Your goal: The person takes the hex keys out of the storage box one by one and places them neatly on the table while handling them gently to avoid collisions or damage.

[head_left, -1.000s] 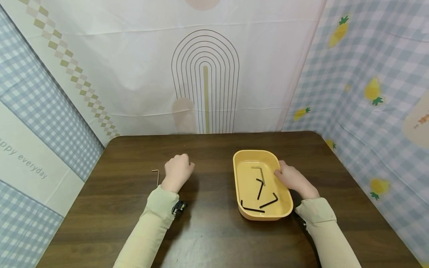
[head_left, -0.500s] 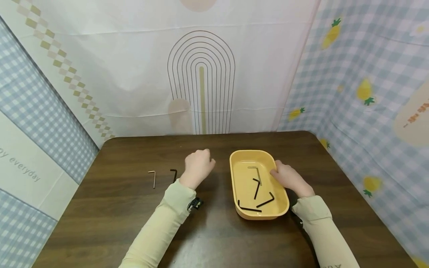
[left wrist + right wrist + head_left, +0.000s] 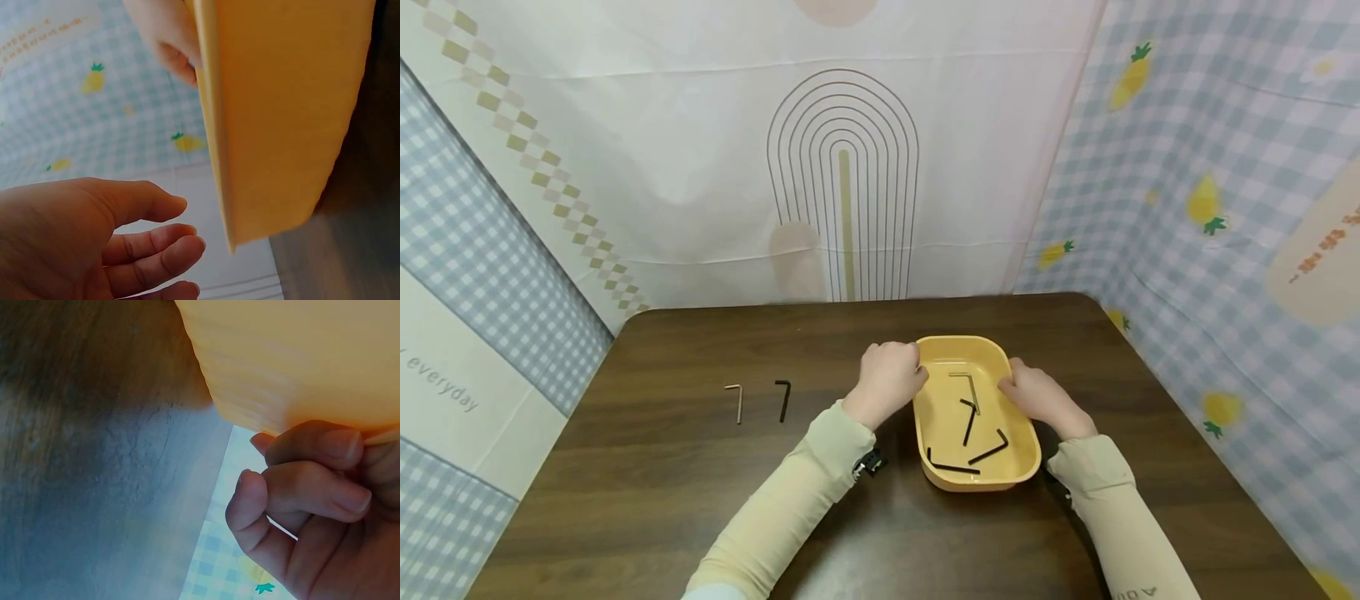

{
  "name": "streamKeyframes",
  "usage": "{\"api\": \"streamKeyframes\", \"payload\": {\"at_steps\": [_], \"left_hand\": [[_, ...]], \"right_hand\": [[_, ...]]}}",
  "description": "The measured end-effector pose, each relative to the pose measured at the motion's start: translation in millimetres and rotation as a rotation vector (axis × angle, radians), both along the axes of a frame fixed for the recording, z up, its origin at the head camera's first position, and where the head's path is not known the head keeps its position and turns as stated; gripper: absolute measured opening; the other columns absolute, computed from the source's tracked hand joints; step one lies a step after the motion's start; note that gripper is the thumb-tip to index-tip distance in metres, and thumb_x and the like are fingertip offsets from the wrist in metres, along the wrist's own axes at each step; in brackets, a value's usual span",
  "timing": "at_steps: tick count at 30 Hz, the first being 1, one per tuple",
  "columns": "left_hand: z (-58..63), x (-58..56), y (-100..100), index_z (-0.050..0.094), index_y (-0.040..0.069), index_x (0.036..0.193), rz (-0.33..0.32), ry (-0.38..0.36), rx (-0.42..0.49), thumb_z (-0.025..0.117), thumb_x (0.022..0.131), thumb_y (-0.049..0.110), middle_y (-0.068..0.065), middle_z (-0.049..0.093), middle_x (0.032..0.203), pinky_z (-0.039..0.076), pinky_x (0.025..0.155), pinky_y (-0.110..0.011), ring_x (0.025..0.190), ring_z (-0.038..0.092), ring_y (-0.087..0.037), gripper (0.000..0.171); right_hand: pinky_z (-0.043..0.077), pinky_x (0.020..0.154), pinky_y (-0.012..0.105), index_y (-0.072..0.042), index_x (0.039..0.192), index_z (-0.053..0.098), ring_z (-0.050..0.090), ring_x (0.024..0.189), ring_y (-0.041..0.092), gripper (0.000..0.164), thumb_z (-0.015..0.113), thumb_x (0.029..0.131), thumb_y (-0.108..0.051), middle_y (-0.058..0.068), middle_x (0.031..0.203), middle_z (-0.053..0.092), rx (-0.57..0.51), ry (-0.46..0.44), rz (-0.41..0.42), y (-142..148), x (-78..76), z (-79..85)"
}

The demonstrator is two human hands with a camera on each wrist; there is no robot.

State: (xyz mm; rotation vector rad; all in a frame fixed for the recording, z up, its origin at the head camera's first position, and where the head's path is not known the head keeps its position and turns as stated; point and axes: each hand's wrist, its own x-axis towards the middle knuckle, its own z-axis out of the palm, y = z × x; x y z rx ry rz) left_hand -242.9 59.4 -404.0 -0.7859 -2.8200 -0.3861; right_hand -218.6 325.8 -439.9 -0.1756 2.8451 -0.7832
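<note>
My right grip grasps the yellow bin, four hex keys inside; my left grip, released and loosely curled, hovers just beside its opposite side.

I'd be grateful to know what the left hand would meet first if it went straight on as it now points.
Most likely the left rim of the yellow tray, towards its far end; the left wrist view shows the left hand pointing there, apparently across a gap, though depth is unclear.

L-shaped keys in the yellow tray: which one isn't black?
The pale metallic key, lying nearest the far end of the tray; the other three keys in there are all black.
</note>
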Motion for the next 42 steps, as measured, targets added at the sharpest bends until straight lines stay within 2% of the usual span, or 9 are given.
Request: {"api": "streamKeyframes", "payload": {"at_steps": [7,14,19,21,26,30,35,42], "left_hand": [[-6.2,5.0,15.2,0.049,0.017,0.067,-0.053,0.028,-0.034,0.065,0.094,0.023,0.005,0.041,0.054,0.034,0.056,-0.03,0.051,0.041,-0.014,0.032],[-9.1,9.9,30.9,0.054,0.016,0.07,-0.104,0.03,-0.088,0.066,0.093,0.023,0.006,0.042,0.054,0.036,0.053,-0.03,0.049,0.041,-0.013,0.027],[-15.6,10.2,43.2,0.058,0.016,0.073,-0.135,-0.057,-0.117,0.066,0.095,0.027,0.006,0.044,0.056,0.037,0.044,-0.029,0.05,0.043,-0.011,0.026],[-19.0,10.0,47.7,0.059,0.017,0.075,-0.146,-0.093,-0.129,0.066,0.096,0.028,0.006,0.047,0.058,0.039,0.045,-0.029,0.052,0.046,-0.011,0.025],[-25.4,11.4,57.0,0.059,0.018,0.073,-0.165,-0.077,-0.176,0.066,0.096,0.032,0.006,0.051,0.059,0.042,0.052,-0.031,0.054,0.049,-0.012,0.028],[-30.3,12.8,63.0,0.054,0.019,0.068,-0.185,-0.074,-0.185,0.067,0.095,0.033,0.006,0.048,0.057,0.041,0.048,-0.03,0.051,0.047,-0.01,0.033],[-33.9,15.2,70.7,0.05,0.019,0.064,-0.198,-0.14,-0.203,0.065,0.096,0.031,0.005,0.046,0.058,0.039,0.049,-0.03,0.051,0.047,-0.012,0.037],[-36.1,20.2,77.0,0.055,0.019,0.067,-0.183,-0.218,-0.237,0.065,0.095,0.023,0.004,0.051,0.059,0.042,0.056,-0.032,0.053,0.049,-0.012,0.03]], "right_hand": [[0.044,0.05,0.032,0.021,0.142,0.026,0.053,0.05,0.017,0.054,0.04,0.105,-0.016,0.009,0.065,0.055,0.011,0.002,0.0,-1.0,-0.7,-0.3],[0.044,0.05,0.033,0.021,0.141,0.027,0.053,0.05,0.018,0.052,0.039,0.105,-0.015,0.01,0.066,0.053,0.012,-0.003,-0.01,-0.9,-0.3,-0.4],[0.044,0.051,0.032,0.02,0.138,0.03,0.053,0.051,0.018,0.049,0.039,0.105,-0.015,0.01,0.068,0.054,0.016,-0.003,-0.011,-1.6,-1.6,-1.8],[0.044,0.051,0.032,0.02,0.137,0.031,0.052,0.051,0.018,0.049,0.039,0.105,-0.015,0.01,0.068,0.053,0.019,-0.001,-0.01,-1.7,-1.8,-1.9],[0.044,0.051,0.032,0.021,0.137,0.031,0.052,0.052,0.018,0.049,0.039,0.105,-0.015,0.01,0.068,0.052,0.03,0.01,-0.004,-1.1,-1.0,-0.9],[0.043,0.05,0.032,0.022,0.137,0.03,0.053,0.051,0.017,0.05,0.039,0.105,-0.015,0.009,0.067,0.053,0.026,0.012,0.004,-1.2,-0.1,-0.9],[0.042,0.049,0.031,0.022,0.136,0.031,0.05,0.049,0.016,0.05,0.04,0.104,-0.015,0.008,0.064,0.05,0.032,0.014,-0.004,-0.8,1.5,0.5],[0.045,0.052,0.032,0.02,0.136,0.032,0.055,0.053,0.018,0.048,0.039,0.105,-0.015,0.01,0.069,0.054,0.043,0.0,-0.014,-2.4,-0.3,-0.1]]}}
